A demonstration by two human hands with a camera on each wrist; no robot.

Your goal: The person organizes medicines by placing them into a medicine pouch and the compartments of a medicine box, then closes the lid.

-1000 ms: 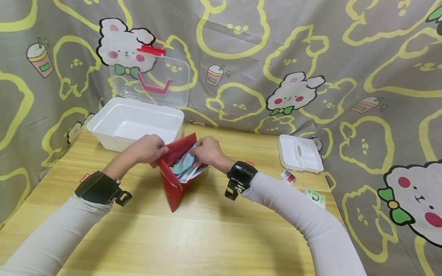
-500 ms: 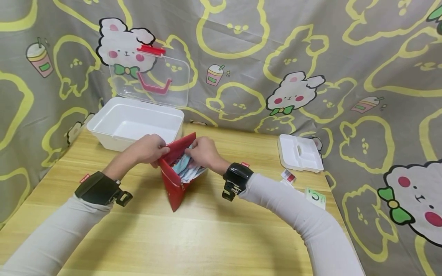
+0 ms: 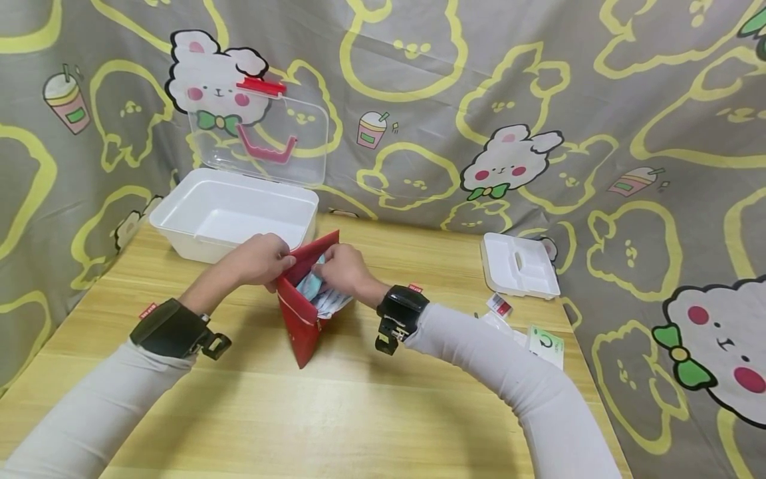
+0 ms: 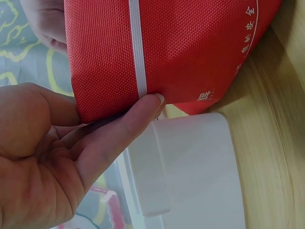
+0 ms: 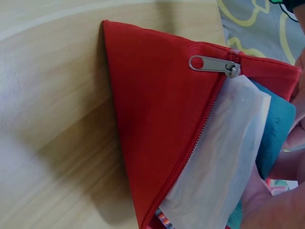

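One white box (image 3: 184,245) stands open at far left on a wooden table (image 3: 359,412), taking 12 o'clock as away from the person; its see-through lid (image 3: 311,136), with a red handle (image 3: 267,152), rises behind it at 12. Just short of the box wall is the left hand (image 3: 263,259), so that wall would likely check any shift toward 11. This hand pinches the left rim of a red pouch (image 3: 299,332) between thumb and fingers, with no gap beyond the cloth's thickness, and the pouch body lies at about 5 o'clock from the grip. The pouch's long axis leans from 1 to 7 o'clock, mouth upward and tipped rightward, its zip (image 5: 204,125) undone. Within the mouth, a teal packet (image 3: 310,287) lies at about 8 o'clock from the right hand (image 3: 344,269), the nearer of the two; that short line into the mouth seems to matter most. The right hand's fingers curl and appear to pinch the teal packet, though the tips are partly hidden. White packets (image 3: 332,304), at 6 to 7 from it, crowd the mouth and look likeliest to obstruct. Farther right, a white tray (image 3: 503,266) rests at 3, well apart; a red-and-white packet (image 3: 499,305) and a green card (image 3: 546,342) lie nearer 4, beside the right sleeve (image 3: 479,339).
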